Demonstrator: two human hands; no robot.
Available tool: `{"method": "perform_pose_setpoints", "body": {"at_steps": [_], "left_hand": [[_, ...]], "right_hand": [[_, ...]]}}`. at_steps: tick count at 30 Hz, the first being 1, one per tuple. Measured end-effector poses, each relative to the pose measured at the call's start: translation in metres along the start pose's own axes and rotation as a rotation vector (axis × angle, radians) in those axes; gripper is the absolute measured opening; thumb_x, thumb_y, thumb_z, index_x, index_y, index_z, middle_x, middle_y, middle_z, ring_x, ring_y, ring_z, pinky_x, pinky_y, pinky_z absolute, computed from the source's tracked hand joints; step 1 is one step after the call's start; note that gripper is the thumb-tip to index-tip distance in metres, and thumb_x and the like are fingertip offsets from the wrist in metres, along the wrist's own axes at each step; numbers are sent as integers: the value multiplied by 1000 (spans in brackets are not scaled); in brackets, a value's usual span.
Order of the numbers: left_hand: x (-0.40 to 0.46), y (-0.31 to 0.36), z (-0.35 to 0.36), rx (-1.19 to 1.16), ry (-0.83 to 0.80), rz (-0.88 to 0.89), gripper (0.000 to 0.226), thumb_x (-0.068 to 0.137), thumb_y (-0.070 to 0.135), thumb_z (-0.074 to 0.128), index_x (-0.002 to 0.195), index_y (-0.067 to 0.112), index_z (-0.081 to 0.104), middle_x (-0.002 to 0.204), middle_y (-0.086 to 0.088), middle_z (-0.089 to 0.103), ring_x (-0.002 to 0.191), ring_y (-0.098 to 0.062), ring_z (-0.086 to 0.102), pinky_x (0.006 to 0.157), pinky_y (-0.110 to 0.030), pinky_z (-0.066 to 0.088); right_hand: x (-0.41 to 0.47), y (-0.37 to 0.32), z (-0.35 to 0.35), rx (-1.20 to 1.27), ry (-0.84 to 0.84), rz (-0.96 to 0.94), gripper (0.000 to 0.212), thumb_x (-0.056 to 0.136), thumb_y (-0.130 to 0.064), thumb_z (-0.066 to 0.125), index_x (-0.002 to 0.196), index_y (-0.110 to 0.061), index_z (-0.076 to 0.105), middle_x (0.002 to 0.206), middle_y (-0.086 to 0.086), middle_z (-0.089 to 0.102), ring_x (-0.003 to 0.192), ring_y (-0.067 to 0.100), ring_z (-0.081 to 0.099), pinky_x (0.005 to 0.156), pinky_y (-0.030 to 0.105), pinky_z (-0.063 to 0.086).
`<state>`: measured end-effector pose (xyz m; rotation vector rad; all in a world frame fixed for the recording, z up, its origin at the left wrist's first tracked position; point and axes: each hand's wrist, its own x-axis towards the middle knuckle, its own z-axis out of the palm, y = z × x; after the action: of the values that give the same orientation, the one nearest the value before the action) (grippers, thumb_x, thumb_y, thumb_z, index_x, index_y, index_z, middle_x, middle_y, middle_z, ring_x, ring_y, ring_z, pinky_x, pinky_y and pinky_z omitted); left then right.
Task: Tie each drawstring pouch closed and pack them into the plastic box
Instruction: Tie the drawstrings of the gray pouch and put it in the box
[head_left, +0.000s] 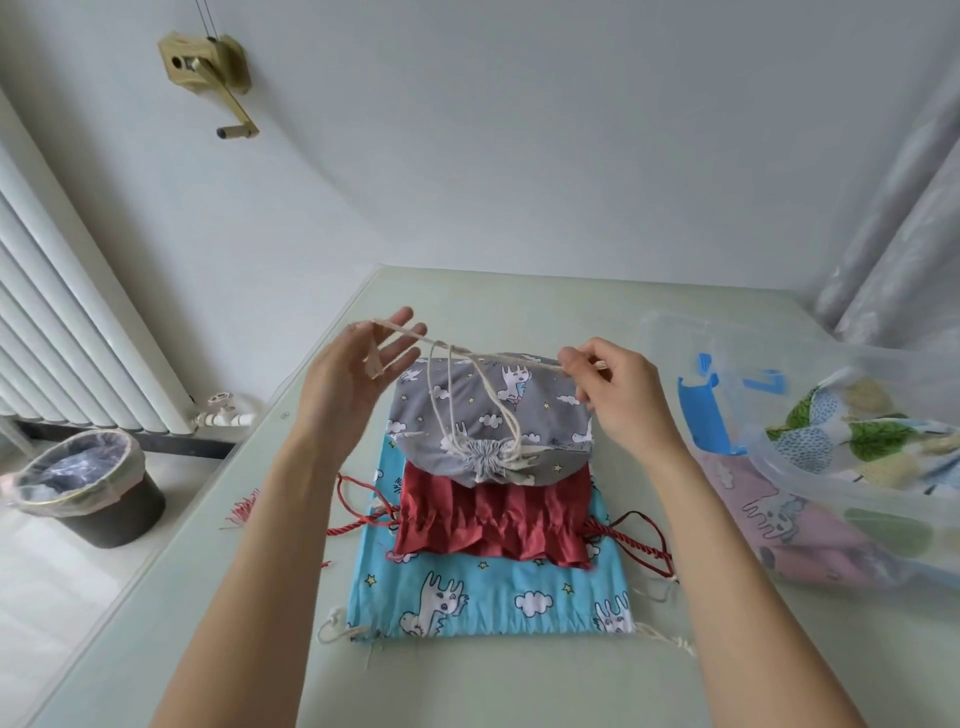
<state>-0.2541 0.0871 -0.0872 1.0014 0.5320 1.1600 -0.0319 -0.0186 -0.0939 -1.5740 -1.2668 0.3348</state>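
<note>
A grey pouch (483, 415) with white animal prints lies on top of a pile, its mouth gathered tight toward me. Its cream drawstring (457, 395) rises from the mouth and crosses in a loose knot above the pouch. My left hand (358, 374) holds one cord end, looped over spread fingers. My right hand (618, 395) pinches the other end, pulling rightward. Under the grey pouch lies a red pouch (493, 525) with red cords, and under that a blue pouch (493, 597) with animal prints. The clear plastic box (852, 467) stands at the right and holds a leaf-print pouch (852, 436) and a pink one (769, 519).
The pale green table (467, 686) meets a white wall at the back. Blue latch clips (706, 410) sit on the box's left side. A lined waste bin (88, 488) stands on the floor at left, beside a white radiator (62, 312). Plastic-wrapped rolls (893, 218) lean at far right.
</note>
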Motion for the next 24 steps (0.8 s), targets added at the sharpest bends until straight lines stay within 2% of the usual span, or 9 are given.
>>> {"method": "perform_pose_setpoints", "body": {"at_steps": [2,5,8,10,14,16,18,21,24], "left_hand": [[-3,-2,12,-261,-22,-70,26,97,11,34,78,8,52,93,-9,72,94,-25,69,89,-34,54],[-4,-12,26,-198,-39,-94,22,97,11,37,80,8,50,63,-2,61,66,-17,67,77,-33,58],[-7,-22,34,-119,-62,-112,19,97,10,39,82,8,49,60,-1,52,57,-15,59,75,-32,57],[-8,-23,36,-99,-66,-112,19,97,8,39,82,8,51,61,-1,52,58,-15,59,75,-32,57],[-11,-21,38,-101,-76,-110,17,97,7,40,84,7,51,61,-1,51,57,-15,58,73,-31,57],[-11,-19,40,-88,-69,-105,16,97,7,40,84,8,51,60,0,51,55,-14,56,70,-29,56],[-14,-17,40,-72,-59,-105,16,97,6,41,84,8,50,58,2,49,51,-11,51,63,-26,54],[-23,-14,34,71,-14,-83,17,97,8,41,84,12,51,57,6,43,44,-7,35,48,-18,43],[-36,-14,25,260,1,-47,18,97,9,42,81,13,48,56,6,37,45,-7,23,44,-17,22]], "right_hand": [[0,1,0,29,-39,51,24,92,-33,56,71,-22,60,62,-2,61,55,7,54,63,23,44],[-1,2,1,-169,-152,24,9,91,-26,59,85,-23,64,87,-6,67,79,5,59,74,15,43],[-3,-6,4,-108,-268,-34,13,92,-22,57,101,-22,65,103,-8,67,96,2,60,87,14,45],[-7,-14,10,-21,-475,-59,16,94,-23,54,106,-26,64,108,-12,67,101,-3,59,91,12,43],[-15,-8,32,-192,-779,-80,30,91,-11,53,118,-23,62,119,-11,64,109,-3,54,92,5,37],[-17,-4,41,-198,-814,-69,25,89,-14,58,112,-23,65,113,-7,67,107,5,59,95,19,44],[-17,-5,41,-173,-731,-65,15,89,-20,61,102,-18,69,98,-2,71,93,13,65,86,32,50],[-14,-12,25,-90,-577,-77,16,93,-22,56,93,-13,69,74,0,66,61,9,57,64,29,45],[-18,-19,5,51,-564,-37,20,94,-22,52,84,-13,66,63,4,53,55,11,42,59,27,35]]}}
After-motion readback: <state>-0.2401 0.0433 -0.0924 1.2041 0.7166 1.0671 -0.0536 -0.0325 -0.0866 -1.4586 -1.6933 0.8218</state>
